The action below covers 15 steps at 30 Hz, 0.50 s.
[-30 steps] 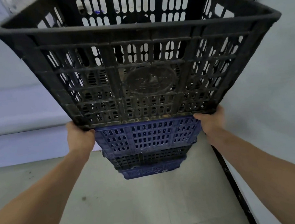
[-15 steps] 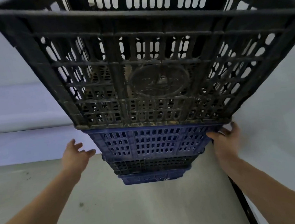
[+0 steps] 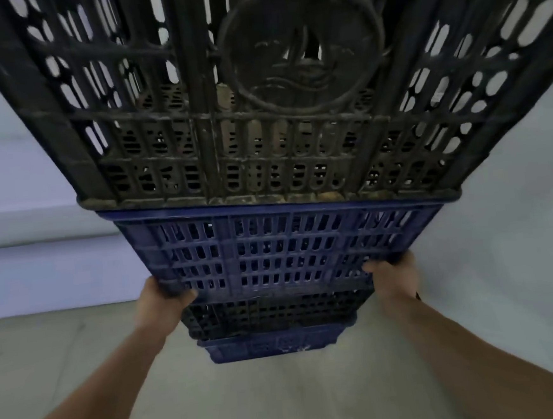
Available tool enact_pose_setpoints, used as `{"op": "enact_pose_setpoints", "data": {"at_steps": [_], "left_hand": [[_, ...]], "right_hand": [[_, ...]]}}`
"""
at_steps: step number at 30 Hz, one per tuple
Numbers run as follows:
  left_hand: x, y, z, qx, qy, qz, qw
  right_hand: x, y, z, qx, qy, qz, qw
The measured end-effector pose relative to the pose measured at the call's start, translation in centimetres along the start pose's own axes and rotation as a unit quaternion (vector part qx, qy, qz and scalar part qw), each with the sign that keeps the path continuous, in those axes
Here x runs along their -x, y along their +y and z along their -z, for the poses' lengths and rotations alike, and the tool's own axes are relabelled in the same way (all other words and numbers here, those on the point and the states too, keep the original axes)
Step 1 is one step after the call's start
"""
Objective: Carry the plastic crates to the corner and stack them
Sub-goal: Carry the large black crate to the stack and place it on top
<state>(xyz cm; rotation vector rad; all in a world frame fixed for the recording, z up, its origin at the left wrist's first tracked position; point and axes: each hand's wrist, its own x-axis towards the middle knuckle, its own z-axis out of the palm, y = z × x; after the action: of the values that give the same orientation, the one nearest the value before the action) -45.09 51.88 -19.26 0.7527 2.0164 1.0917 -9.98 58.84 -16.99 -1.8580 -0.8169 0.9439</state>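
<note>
A big black slotted crate [image 3: 259, 95] with a round embossed emblem sits on top of a stack. Under it is a blue crate [image 3: 271, 249], then a lower black crate [image 3: 270, 314], then another blue crate [image 3: 269, 343] on the floor. My left hand [image 3: 158, 306] grips the upper blue crate's bottom left corner. My right hand [image 3: 394, 276] grips its bottom right corner. The top rim of the big black crate is out of frame.
The stack stands in a corner between a pale wall [image 3: 19, 196] on the left and a grey wall [image 3: 517, 223] on the right. Grey tiled floor [image 3: 267, 401] lies in front of it.
Both hands left the big black crate's bottom corners, opened briefly, then dropped and closed on the blue crate below. The black crate now rests on the stack and the view is closer.
</note>
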Motion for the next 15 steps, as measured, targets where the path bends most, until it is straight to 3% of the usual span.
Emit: {"op": "enact_pose_setpoints", "data": {"at_steps": [6,15], "left_hand": [[-1.6,-1.9,-0.3,-0.061,0.005,-0.009,0.998],[-3.1,-3.3,1.1,-0.176,-0.003,-0.108,0.978]], "right_hand": [[-1.2,3.2,-1.2,0.000,-0.012,-0.012,1.000],[-2.1,6.2,-1.4,0.039,-0.009,0.038,0.998]]}}
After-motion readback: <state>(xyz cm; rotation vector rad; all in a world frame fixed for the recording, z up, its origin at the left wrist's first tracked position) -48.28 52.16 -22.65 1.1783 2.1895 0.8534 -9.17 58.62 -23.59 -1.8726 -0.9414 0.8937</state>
